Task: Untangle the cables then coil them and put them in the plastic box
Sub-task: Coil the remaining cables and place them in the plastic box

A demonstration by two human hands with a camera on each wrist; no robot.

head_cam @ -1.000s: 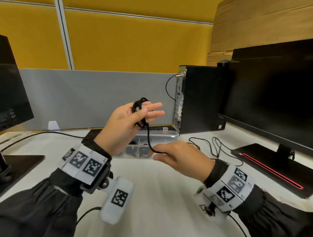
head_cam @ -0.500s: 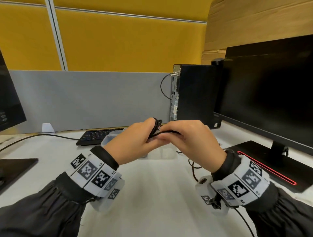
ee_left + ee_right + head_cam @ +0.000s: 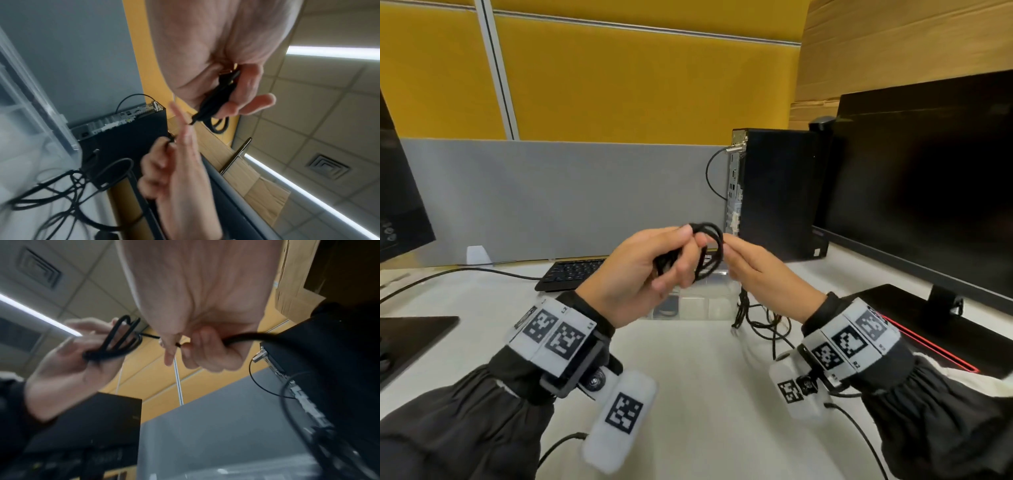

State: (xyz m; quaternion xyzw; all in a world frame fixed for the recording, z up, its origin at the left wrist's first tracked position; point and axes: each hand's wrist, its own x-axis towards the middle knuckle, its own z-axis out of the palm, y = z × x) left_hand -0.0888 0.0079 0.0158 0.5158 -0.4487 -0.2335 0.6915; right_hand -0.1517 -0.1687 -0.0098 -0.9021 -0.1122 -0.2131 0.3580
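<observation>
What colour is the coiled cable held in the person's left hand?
Black. The coiled cable in the left hand shows best in the head view.

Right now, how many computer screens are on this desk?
2. One large dark monitor stands at the right, beside the black computer tower. Another monitor sits at the left edge, only partly in view. More may be out of frame.

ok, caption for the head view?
Left hand holds a coiled black cable while right hand feeds its tail, above the plastic box.

matt black cable (image 3: 709,246), clear plastic box (image 3: 702,305) (slightly frosted), smooth white desk (image 3: 705,394)
</observation>
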